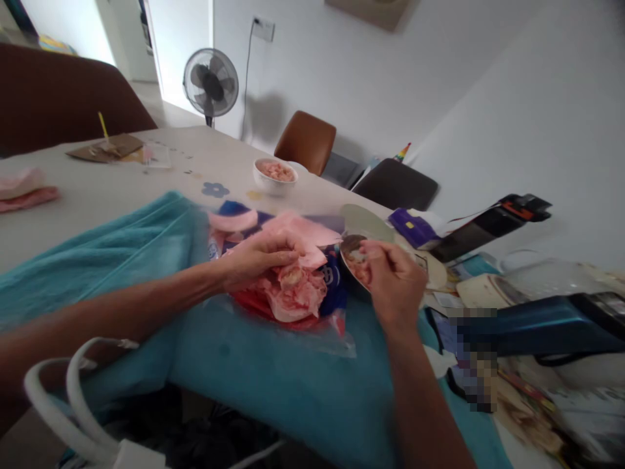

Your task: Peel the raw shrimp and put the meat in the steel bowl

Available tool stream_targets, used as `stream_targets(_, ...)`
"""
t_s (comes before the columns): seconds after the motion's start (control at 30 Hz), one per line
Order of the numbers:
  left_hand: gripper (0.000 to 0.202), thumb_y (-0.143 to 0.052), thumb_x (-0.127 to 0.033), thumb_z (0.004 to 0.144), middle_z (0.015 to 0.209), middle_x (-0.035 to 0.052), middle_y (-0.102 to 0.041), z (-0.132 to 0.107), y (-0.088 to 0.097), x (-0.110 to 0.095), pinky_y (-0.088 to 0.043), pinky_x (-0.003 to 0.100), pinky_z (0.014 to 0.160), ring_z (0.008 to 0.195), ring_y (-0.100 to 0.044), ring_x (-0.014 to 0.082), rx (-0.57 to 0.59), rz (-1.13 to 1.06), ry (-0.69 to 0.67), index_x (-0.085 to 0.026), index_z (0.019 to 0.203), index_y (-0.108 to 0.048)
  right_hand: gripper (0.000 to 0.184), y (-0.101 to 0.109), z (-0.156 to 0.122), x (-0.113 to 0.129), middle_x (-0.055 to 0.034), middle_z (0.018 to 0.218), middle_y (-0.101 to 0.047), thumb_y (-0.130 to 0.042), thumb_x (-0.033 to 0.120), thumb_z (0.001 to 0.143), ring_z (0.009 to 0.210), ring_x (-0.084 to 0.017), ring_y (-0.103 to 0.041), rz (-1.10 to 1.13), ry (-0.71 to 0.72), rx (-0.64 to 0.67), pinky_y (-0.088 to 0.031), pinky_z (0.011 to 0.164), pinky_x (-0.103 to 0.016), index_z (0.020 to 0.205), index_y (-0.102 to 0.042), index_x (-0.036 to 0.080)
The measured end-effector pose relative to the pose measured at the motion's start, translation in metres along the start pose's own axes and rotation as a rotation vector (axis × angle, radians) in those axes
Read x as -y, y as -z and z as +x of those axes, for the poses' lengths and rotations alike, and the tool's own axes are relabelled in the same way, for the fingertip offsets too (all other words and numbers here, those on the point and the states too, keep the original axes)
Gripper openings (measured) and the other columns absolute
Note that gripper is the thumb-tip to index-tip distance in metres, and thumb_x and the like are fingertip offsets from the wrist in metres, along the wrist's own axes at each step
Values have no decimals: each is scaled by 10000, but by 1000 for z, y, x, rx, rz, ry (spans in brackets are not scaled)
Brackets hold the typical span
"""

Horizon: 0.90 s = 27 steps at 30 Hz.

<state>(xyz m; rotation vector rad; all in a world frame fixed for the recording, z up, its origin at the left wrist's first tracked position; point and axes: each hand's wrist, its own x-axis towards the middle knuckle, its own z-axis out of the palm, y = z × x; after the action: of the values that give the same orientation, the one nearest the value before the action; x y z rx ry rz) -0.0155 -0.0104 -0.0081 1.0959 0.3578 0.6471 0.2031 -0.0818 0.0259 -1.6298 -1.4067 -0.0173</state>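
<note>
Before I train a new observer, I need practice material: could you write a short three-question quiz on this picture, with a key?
1. True or false: the left hand is gripping the white bowl.
2. Which hand is nearer the dark bowl: A, left; B, right?
3. Fill in: the cloth below the hands is ____ in colour.

Key: 1, false, it pinches pink material; 2, B, the right hand; 3, teal.

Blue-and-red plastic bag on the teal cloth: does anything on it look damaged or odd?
Yes: on the bag, the pink, peel-like pieces look torn, with ragged, crumpled edges, by the bare left hand.
</note>
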Motion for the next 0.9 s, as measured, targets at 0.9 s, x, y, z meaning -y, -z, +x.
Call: stream_targets(0.9, 226, -696, -362, 823, 736, 0, -621, 2, 8, 0, -439, 183, 586, 687, -571, 106, -24, 670, -142, -150, 790, -626, 197, -38, -39, 31, -35, 936, -671, -627, 240, 757, 769, -159, -624, 229, -40, 378, -513, 723, -303, 953, -648, 225)
